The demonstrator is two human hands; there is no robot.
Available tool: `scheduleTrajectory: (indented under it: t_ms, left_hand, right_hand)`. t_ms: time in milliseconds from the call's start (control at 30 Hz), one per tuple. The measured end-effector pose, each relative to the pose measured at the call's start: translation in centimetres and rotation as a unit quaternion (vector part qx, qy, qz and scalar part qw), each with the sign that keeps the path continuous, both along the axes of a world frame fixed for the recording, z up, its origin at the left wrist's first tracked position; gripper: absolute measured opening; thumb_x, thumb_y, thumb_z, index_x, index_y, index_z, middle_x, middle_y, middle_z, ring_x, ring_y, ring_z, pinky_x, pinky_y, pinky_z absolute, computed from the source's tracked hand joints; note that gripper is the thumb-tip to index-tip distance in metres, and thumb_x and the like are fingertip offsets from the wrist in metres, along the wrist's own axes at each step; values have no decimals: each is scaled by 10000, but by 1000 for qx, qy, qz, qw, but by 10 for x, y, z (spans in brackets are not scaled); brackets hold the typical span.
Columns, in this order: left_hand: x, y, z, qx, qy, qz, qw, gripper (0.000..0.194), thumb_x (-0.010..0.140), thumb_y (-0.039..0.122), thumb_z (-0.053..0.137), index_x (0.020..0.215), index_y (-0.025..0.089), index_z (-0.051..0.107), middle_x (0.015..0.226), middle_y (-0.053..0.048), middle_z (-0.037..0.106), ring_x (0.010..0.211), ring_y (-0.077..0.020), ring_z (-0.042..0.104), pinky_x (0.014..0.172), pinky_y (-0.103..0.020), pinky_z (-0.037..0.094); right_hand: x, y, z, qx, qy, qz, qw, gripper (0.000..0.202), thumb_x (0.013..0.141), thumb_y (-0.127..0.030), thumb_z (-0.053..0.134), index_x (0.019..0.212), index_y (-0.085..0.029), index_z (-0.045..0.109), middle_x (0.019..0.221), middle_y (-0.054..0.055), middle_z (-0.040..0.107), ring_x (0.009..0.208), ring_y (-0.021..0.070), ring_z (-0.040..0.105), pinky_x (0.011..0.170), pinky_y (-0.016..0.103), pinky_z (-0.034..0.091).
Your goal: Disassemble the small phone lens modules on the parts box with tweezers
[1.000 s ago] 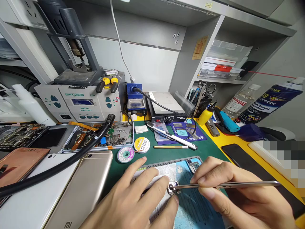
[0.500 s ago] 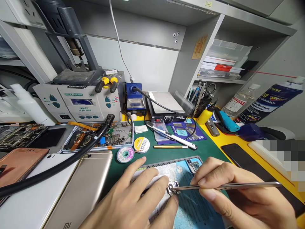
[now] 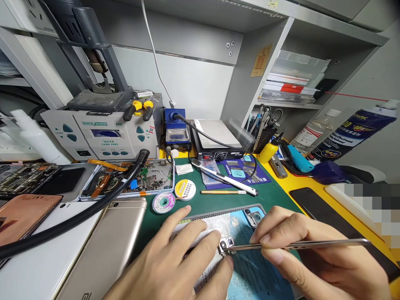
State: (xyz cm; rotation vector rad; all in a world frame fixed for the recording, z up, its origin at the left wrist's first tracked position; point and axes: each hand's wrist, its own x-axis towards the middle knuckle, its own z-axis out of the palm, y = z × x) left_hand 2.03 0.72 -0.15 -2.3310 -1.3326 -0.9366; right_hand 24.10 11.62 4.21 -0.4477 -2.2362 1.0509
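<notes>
A small dual-lens phone camera module (image 3: 223,245) sits between the index finger and thumb of my left hand (image 3: 178,258), whose other fingers are spread over the blue mat. Slim metal tweezers (image 3: 300,244) are pinched in the fingers of my right hand (image 3: 300,241), and their tips touch the module. Past my right fingertips, a camera part (image 3: 253,217) lies at the far edge of the light-blue mat (image 3: 250,266). My left hand covers part of the mat and whatever is beneath it.
Phones (image 3: 106,246) lie to the left under a black hose (image 3: 103,206). Ahead are solder spools (image 3: 164,202), a white pen-like tool (image 3: 225,178), a hot-air station (image 3: 103,135) and a heating plate (image 3: 218,137). A dark phone (image 3: 312,208) lies at the right.
The camera view has shifted very slightly. The module appears turned a little under the tweezer tips; both hands stay almost in place.
</notes>
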Motion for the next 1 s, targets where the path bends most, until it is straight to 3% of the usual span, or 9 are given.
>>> scheduleTrajectory:
  t_ms: [267,1000]
  left_hand:
    - [0,-4,-3,1,2,2,1000,189,971,156,604,1022,233,768,1066,-28,750,1079,-234,647,1141,-529,403]
    - [-1,-2,-3,11,13,10,1000,190,965,142,603,1023,235,758,1053,-30,758,1049,-231,655,1136,-516,410]
  right_hand:
    - [-1,0,1,13,3,3,1000,207,913,-60,645,972,-257,670,873,-10,735,852,139,702,761,204,563]
    - [5,3,1,16,-8,9,1000,231,922,-43,630,1013,-255,641,909,4,720,880,157,686,780,239,547]
